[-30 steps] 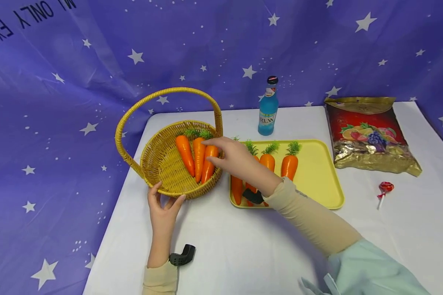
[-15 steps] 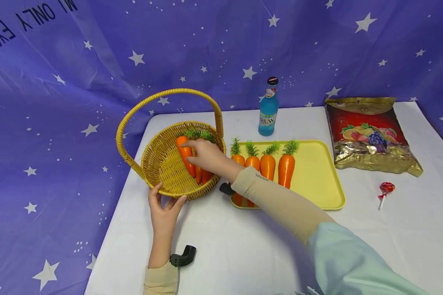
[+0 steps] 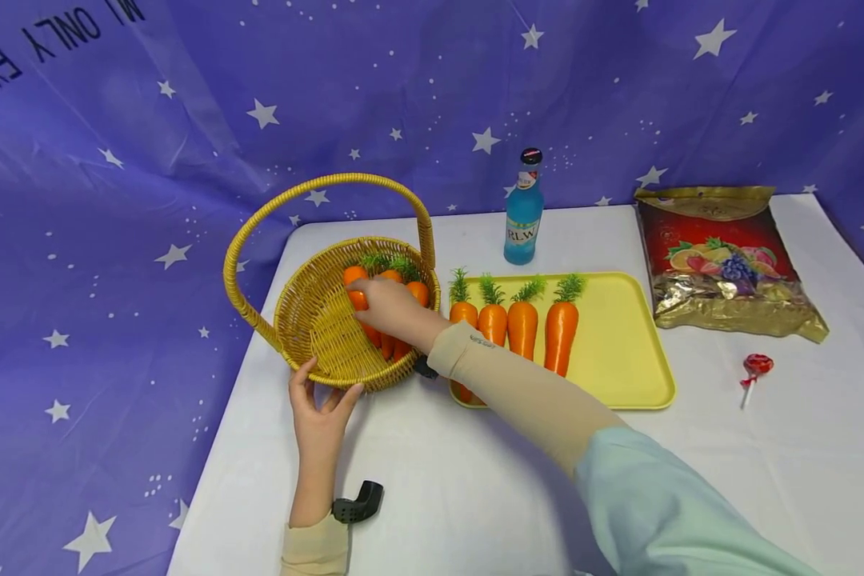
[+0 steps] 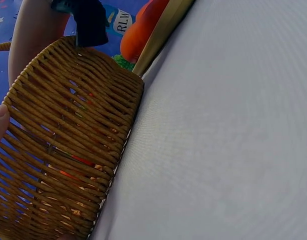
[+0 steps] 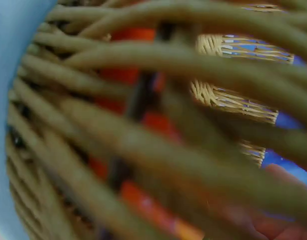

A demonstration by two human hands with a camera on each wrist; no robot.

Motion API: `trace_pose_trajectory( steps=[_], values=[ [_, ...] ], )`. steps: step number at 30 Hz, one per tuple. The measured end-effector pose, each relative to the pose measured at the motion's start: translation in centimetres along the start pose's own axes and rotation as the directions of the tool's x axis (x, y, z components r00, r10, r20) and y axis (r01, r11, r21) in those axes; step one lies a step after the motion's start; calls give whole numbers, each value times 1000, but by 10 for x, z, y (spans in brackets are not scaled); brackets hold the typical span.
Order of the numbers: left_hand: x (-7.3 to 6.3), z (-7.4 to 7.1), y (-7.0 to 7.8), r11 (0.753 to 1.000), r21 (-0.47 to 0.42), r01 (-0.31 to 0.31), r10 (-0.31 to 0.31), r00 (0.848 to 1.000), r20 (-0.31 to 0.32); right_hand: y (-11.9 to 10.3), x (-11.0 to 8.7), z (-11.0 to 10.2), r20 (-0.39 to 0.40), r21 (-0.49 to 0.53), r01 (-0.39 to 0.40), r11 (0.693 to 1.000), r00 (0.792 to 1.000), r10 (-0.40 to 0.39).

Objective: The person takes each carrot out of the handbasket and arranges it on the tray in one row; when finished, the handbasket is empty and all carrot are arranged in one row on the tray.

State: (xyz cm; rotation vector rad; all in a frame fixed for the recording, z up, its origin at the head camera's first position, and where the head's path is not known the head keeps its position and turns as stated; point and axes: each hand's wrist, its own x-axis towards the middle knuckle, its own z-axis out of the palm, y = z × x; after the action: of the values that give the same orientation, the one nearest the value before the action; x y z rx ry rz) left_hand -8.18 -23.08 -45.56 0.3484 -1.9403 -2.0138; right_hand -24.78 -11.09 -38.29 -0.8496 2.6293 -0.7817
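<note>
In the head view, a yellow wicker basket (image 3: 331, 344) with a tall hoop handle stands on the left of the white table. My left hand (image 3: 322, 416) holds its near rim, fingers spread along the edge. Reaching into the basket, my right hand (image 3: 396, 308) pinches the leftmost orange carrot (image 3: 355, 275) between thumb and fingers. Other carrots (image 3: 418, 291) with green tops lie beside it, partly covered by that hand. The left wrist view shows the basket's woven outer wall (image 4: 68, 125) close up. Through the weave in the right wrist view, orange carrots (image 5: 153, 207) show, blurred.
A yellow tray (image 3: 619, 344) with several carrots (image 3: 562, 332) lies right of the basket, under the right forearm. Behind it stands a blue bottle (image 3: 522, 232). A red and gold bag (image 3: 720, 264) and a lollipop (image 3: 756, 366) lie farther right.
My right hand has moved left and down from the basket's right side, over the carrots, to the leftmost one, and its fingers have closed on it. My left hand stays at the rim.
</note>
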Motion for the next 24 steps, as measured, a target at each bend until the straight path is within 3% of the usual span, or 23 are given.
trace_pose_trajectory(
  steps=[11, 24],
  values=[
    [1, 4, 1, 1000, 9, -13, 13, 1000, 1, -5, 9, 10, 6, -140, -19, 990, 1000, 20],
    [2, 1, -4, 1000, 4, -12, 12, 1000, -12, -16, 13, 36, 70, -333, 27, 943, 998, -4]
  ],
)
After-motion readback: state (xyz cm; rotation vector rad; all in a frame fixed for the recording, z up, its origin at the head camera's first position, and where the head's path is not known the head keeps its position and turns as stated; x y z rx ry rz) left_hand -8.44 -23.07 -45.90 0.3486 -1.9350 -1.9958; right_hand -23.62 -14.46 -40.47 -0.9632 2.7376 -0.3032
